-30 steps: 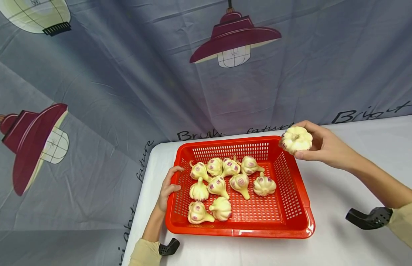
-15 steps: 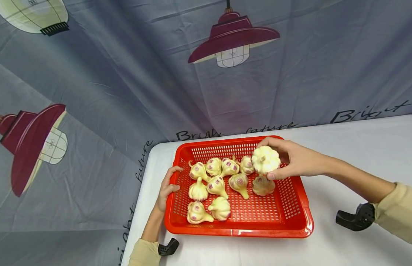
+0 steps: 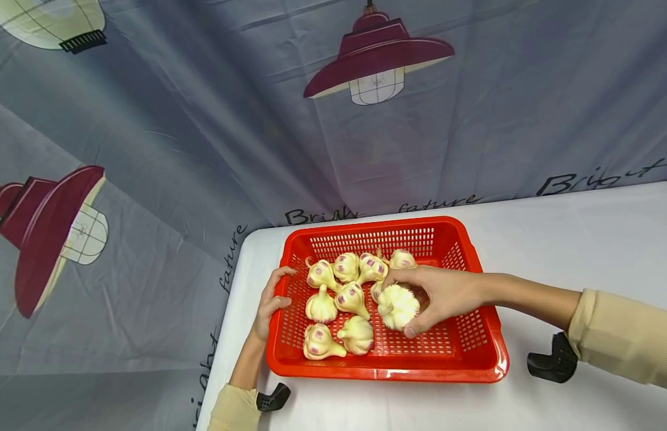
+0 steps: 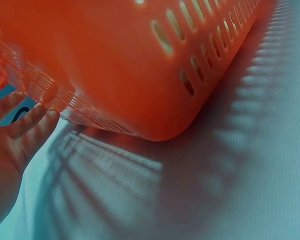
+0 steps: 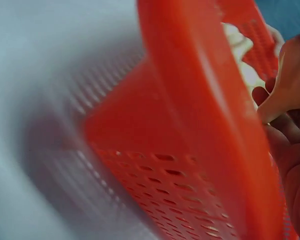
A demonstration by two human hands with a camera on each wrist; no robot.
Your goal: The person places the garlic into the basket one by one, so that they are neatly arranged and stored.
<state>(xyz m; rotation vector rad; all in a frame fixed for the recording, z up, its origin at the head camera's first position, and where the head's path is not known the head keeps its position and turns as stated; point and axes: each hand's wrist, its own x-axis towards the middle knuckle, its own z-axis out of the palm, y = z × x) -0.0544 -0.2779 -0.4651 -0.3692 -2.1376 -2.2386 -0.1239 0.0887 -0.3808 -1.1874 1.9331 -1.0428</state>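
My right hand [image 3: 446,290] holds a cream garlic bulb [image 3: 398,306] over the right half of the red plastic basket [image 3: 376,375], fingers on its far side and thumb on its near side. The bulb and hand partly hide other bulbs below. At the basket's left side, my left hand [image 3: 270,304] grips the rim, with fingers reaching over the edge. The left wrist view shows the fingers of the left hand [image 4: 20,135] against the outer wall. Several garlic bulbs with purple streaks, such as one near the front [image 3: 321,342], lie inside the basket.
The basket stands on a white-covered table [image 3: 581,239]. Behind and to the left hangs a grey cloth [image 3: 247,120] printed with lamps and lettering. A black wrist device [image 3: 554,359] sits beside the right sleeve.
My right hand has carried the garlic bulb from beyond the basket's right rim leftward and down into the space over the basket. The left hand has stayed at the left rim.
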